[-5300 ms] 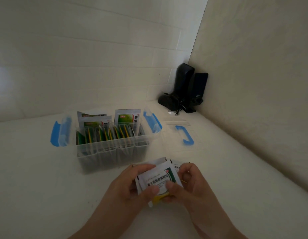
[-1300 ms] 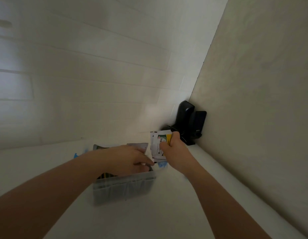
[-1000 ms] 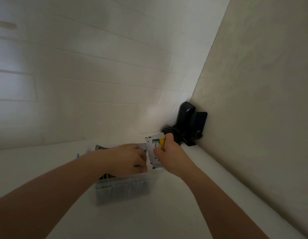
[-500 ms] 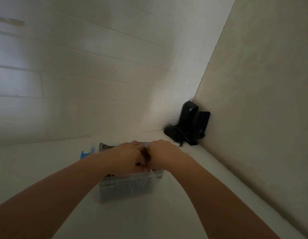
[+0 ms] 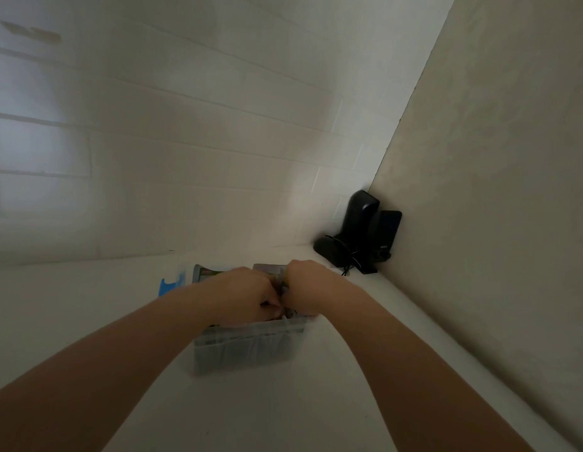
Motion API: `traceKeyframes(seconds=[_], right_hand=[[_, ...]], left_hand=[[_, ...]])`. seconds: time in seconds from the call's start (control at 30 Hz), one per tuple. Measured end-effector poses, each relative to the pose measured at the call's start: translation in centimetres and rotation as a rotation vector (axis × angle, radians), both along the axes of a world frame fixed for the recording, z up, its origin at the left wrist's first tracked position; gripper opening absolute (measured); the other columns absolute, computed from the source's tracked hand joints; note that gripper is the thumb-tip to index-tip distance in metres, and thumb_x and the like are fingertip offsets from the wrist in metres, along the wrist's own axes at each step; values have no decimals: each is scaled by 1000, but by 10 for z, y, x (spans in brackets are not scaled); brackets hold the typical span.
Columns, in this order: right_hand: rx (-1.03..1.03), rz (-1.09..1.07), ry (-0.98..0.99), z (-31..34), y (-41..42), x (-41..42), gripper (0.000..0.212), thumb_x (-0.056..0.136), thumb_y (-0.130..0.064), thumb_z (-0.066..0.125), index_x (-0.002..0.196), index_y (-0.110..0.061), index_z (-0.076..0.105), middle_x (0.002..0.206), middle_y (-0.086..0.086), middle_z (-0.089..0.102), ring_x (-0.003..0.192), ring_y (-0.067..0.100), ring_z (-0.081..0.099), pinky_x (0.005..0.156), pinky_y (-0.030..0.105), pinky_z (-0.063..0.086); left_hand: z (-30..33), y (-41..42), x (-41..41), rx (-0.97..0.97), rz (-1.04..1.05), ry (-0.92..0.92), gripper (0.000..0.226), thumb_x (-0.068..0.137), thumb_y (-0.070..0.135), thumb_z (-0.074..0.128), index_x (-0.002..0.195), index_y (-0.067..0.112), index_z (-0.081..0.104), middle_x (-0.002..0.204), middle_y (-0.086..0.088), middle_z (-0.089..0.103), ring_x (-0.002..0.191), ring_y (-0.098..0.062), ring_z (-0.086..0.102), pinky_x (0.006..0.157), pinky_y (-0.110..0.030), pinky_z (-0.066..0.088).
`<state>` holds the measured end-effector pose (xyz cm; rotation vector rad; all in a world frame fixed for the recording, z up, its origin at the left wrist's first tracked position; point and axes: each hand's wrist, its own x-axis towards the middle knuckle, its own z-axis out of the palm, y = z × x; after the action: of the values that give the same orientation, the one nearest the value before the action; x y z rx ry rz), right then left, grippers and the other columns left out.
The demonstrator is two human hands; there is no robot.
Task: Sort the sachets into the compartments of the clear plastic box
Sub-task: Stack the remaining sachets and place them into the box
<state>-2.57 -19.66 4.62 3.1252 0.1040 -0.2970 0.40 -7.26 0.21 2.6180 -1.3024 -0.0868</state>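
Both hands, left hand (image 5: pixel 247 296) & right hand (image 5: pixel 308 288), curled over clear plastic box (image 5: pixel 247 349); grip can't be told. Sachets (image 5: pixel 209 273) prob light, floppy, slick: pinch by edges.

arms: two bare forearms entered from the bottom edge, no sleeves in view up to the frame edge.
left hand (image 5: pixel 247 296): bare, no ring, watch or glove to be seen.
right hand (image 5: pixel 308 287): bare as well, wrist without band or bracelet.
fingers: mostly hidden and dimly lit, so nails and any small marks perhaps went unseen.
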Motion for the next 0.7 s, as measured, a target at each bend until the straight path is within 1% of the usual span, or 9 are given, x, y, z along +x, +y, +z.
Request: traceKeyframes(seconds=[0.1,0.17,0.23,0.33,0.43,0.53,0.6,0.63,0.7], right_hand=[[88,-7,-27,6,-5,-10,35,88,-20,53,116,-1,45,116,17,56,85,21,49,49,20,31],[103,22,-31,8,-7,-15,41,85,-24,58,118,-4,45,114,15,58,87,22,53,53,21,35],[75,57,-32,10,-6,-19,42,83,-23,61,120,-6,50,112,13,61,94,23,58,63,24,41],[1,59,-33,11,-5,-18,38,84,-18,60,119,-8,53,113,13,62,101,26,58,77,28,44],[-13,103,-15,5,-3,-15,39,83,-17,61,120,-12,50,114,13,61,100,27,58,74,27,41],[-11,96,15,5,-5,-9,41,79,-14,65,118,-10,55,113,13,63,95,28,62,75,28,48],[26,17,28,5,-9,-4,36,76,-11,68,110,-4,62,104,16,68,86,27,68,77,32,57],[40,-11,33,6,-10,-2,33,75,-10,69,106,-3,65,98,16,70,81,26,70,76,34,58],[13,-12,36,3,-9,-1,26,73,-11,71,98,-4,69,87,13,71,74,24,69,73,34,59]], left_hand=[[-2,1,1,-19,42,-7,32,87,32,41,101,26,69,100,3,72,91,-17,63,85,-33,48],[-1,0,0,-37,45,-3,28,89,27,44,105,26,67,106,3,70,96,-17,61,88,-33,47],[-1,1,-1,-68,24,-12,28,88,24,45,105,26,67,110,3,66,99,-17,58,88,-33,46],[-1,2,-3,-113,25,-70,24,88,26,48,101,30,68,112,2,57,102,-14,48,83,-26,41],[1,1,-5,-104,20,-117,24,88,29,48,102,31,67,116,2,52,106,-14,44,82,-24,38],[0,0,-3,-76,12,-64,27,89,24,45,104,27,67,121,6,57,109,-14,51,91,-30,44],[-1,1,-1,-46,2,-44,29,88,22,42,105,27,66,117,6,63,104,-15,56,90,-35,46],[-1,1,0,-27,-5,-38,30,87,21,41,105,27,65,115,5,64,102,-16,58,90,-36,47],[-1,2,0,4,-24,-17,30,87,21,40,106,26,63,112,3,65,99,-17,58,90,-38,47]])
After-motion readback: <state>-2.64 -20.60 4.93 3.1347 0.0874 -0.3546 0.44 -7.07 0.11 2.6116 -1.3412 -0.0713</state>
